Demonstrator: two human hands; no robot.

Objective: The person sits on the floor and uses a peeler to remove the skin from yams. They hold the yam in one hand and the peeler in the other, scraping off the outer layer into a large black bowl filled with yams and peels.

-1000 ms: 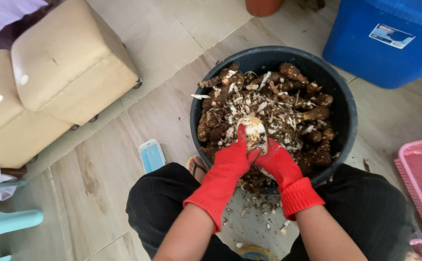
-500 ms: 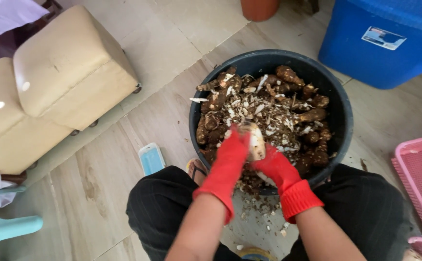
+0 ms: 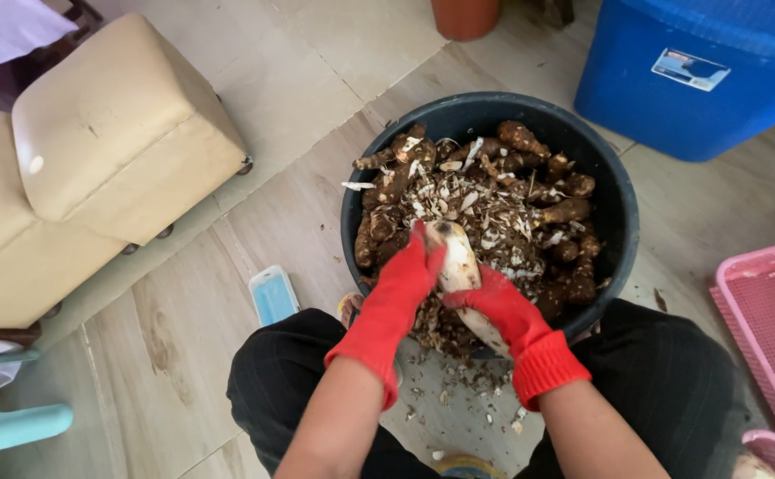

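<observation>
I see both red-gloved hands pinching one pale peeled root (image 3: 456, 257) over the black tub (image 3: 618, 222). Left hand (image 3: 405, 279) grips its far end, right hand (image 3: 494, 306) its near end; long axis runs away from me.

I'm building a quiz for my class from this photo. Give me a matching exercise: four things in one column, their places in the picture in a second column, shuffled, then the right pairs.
Things:
1. peeled root
2. blue storage bin
3. pink basket
4. beige cushioned stool

Places:
A. right edge
B. upper left
C. between the left hand and the right hand, over the black tub
D. top right

Pairs: 1-C, 2-D, 3-A, 4-B
</observation>
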